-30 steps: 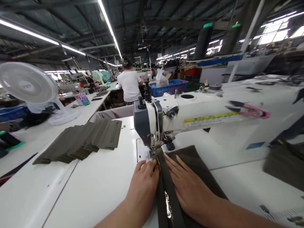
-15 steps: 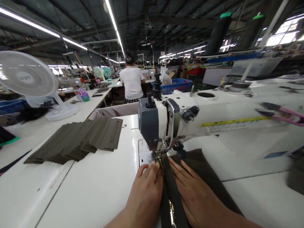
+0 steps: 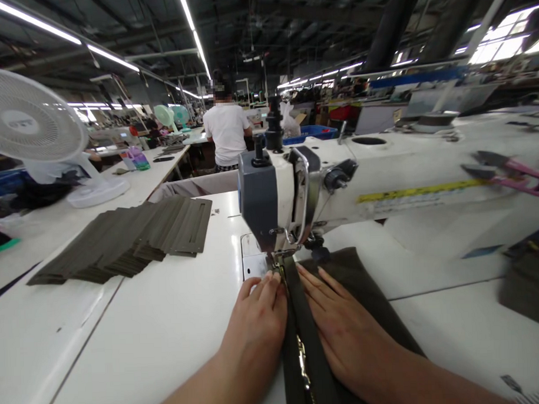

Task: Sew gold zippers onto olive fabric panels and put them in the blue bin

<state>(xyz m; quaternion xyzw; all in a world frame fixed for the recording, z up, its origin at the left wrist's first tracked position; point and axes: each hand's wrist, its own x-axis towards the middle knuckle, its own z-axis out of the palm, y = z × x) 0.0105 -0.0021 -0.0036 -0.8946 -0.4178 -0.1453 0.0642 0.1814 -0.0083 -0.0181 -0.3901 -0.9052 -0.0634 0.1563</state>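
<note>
Olive zip [image 3: 296, 348] is running up to the presser foot [image 3: 277, 262], isn't it?

Yes, and the left hand [image 3: 254, 329] and right hand [image 3: 351, 340] are pressing flat on either side, open, pinching nothing.

What's risking trouble?

Fingertips are sitting near the foot; if they're slipping forward, they're getting caught, or the cloth [image 3: 365, 287] is puckering

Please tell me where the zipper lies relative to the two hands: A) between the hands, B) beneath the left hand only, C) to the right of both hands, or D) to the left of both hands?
A: the zipper runs up toward the sewing machine's presser foot between the left hand and the right hand.
</note>
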